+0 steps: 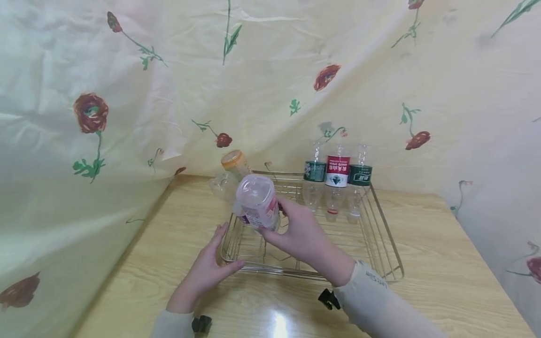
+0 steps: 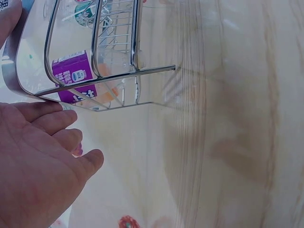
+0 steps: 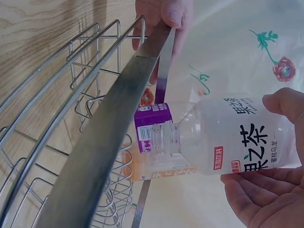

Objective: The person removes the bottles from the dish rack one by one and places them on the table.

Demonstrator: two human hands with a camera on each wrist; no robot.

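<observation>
Holding bottle (image 1: 256,199) neck-down over left part of rack (image 1: 287,271) with right hand (image 1: 299,233); left hand (image 1: 208,268) spread wide at near-left corner, three bottles (image 1: 336,174) neck-down at back right.

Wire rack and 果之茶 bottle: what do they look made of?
The wire rack looks metal, probably steel, polished: silvery highlights run along its rods. The 果之茶 bottle is probably glossy plastic: its threaded neck is see-through and glints.

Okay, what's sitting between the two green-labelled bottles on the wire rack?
A red-labelled bottle is between the left green-labelled bottle and the right green-labelled bottle; the head view shows it.
</observation>
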